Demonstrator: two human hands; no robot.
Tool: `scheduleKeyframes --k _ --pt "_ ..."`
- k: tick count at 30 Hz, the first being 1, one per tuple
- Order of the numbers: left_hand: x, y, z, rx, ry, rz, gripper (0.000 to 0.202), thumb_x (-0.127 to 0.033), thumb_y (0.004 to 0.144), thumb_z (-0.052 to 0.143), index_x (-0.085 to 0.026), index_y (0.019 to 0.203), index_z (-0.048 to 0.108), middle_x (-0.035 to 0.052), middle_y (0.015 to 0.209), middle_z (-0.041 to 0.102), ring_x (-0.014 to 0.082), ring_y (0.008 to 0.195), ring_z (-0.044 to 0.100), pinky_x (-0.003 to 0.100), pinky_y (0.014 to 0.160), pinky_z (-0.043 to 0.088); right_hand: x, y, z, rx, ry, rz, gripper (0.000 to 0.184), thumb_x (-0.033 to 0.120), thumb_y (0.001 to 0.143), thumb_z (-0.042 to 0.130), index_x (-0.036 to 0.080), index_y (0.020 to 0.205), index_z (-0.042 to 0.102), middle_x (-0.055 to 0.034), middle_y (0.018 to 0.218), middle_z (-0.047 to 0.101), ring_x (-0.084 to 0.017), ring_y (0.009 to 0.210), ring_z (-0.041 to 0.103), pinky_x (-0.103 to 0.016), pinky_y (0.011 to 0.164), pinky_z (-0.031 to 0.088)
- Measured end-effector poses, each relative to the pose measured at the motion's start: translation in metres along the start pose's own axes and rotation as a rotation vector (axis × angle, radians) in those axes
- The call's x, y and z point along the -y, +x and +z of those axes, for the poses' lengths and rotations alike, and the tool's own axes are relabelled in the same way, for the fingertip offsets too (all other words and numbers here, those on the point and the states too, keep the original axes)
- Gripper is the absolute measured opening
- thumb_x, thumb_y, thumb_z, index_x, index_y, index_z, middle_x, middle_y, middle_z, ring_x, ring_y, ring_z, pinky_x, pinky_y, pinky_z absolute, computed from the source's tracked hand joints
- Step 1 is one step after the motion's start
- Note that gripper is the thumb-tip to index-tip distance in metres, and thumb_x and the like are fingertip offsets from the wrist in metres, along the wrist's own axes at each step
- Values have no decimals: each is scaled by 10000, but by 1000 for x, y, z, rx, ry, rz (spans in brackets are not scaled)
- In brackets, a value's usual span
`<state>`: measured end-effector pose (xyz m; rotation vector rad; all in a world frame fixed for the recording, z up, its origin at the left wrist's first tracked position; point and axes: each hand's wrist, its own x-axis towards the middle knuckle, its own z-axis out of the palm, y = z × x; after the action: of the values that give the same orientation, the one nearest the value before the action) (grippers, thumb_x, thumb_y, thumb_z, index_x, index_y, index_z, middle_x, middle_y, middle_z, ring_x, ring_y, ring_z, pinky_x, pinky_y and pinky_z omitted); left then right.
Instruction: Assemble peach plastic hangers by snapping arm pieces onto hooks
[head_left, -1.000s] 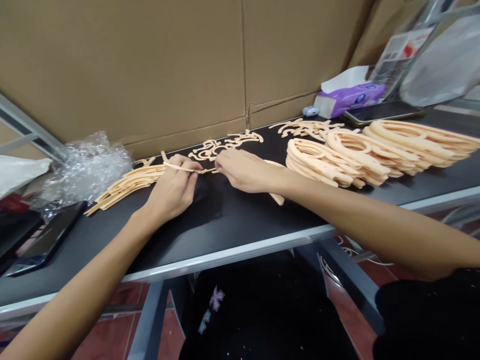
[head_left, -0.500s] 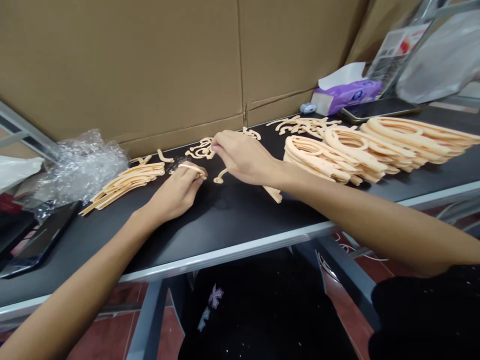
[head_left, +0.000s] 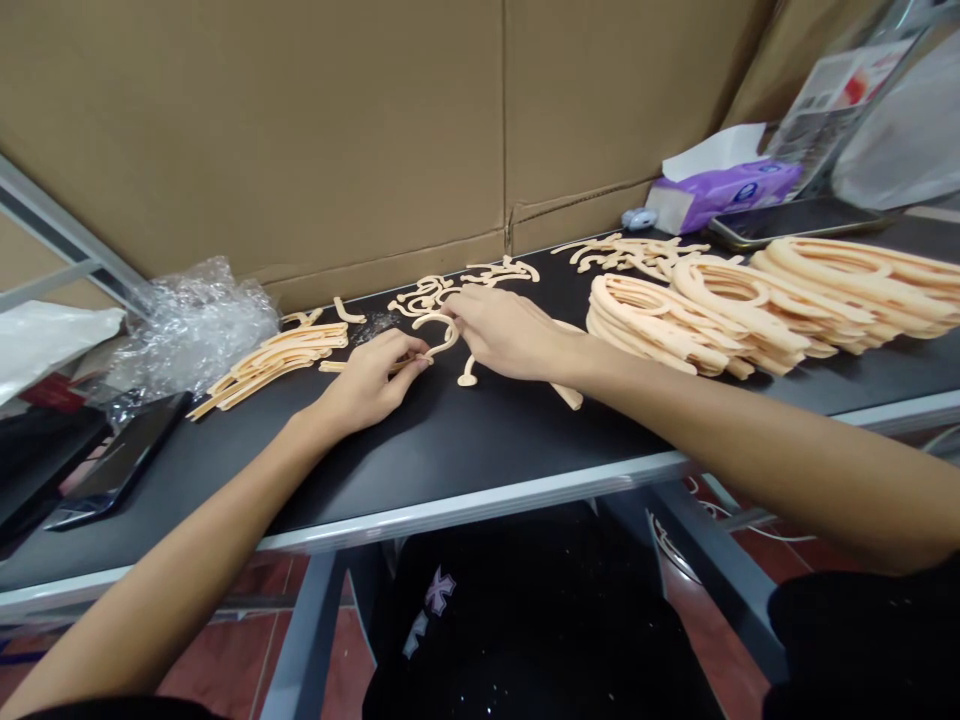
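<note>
My left hand [head_left: 384, 375] is closed in a pinch on a thin, cream-coloured curved piece [head_left: 452, 338] that bends like a hook. At the upper part of that bend, the fingers of my right hand [head_left: 510, 330] are also closed on it. A straight cream strip [head_left: 331, 367] sticks out from behind my left hand; whether it is held I cannot tell. Under my right hand lies a small piece with a round end [head_left: 467, 376]. Another strip [head_left: 570, 396] pokes out below my right wrist, its middle hidden.
Small curved pieces [head_left: 427, 294] lie behind my hands, with more [head_left: 630, 252] farther right. Stacked curved strips [head_left: 281, 360] lie left, beside crumpled clear plastic [head_left: 206, 325] and a dark phone [head_left: 124, 465]. Large holed pieces [head_left: 720, 310] are stacked right. Cardboard [head_left: 337, 130] stands behind the black table [head_left: 465, 450].
My hands have come together on the hook-shaped piece, which now shows between them. The left hand has turned so its fingertips point right. The view has shifted slightly.
</note>
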<state>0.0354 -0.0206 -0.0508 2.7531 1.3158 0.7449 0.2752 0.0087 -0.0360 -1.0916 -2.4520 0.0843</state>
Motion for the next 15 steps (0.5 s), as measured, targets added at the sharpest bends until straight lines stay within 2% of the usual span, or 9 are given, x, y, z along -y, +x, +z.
scheduleKeyframes --k 3,8,15 --pt "1 0 -1 9 13 -18 270 -384 1050 539 -188 1059 726 100 1037 767 237 916 705 381 883 588 -2 0 3 30 -11 -3 326 86 1027 412 144 1215 672 -159 1253 701 -276 1067 646 -343 775 381" --pt "2 0 -2 4 29 -20 271 -381 1051 535 -191 1038 728 98 1026 761 237 929 707 376 893 586 -3 0 7 77 2 -44 315 65 1020 409 125 1201 660 -171 1269 690 -259 1064 646 -342 825 410" --pt "5 1 -9 -45 68 -27 272 -359 1050 526 -190 1027 739 93 1011 759 243 926 701 390 923 575 -1 0 2 103 -8 -49 295 205 1046 504 129 1190 750 -163 1223 748 -293 1096 683 -364 853 417"
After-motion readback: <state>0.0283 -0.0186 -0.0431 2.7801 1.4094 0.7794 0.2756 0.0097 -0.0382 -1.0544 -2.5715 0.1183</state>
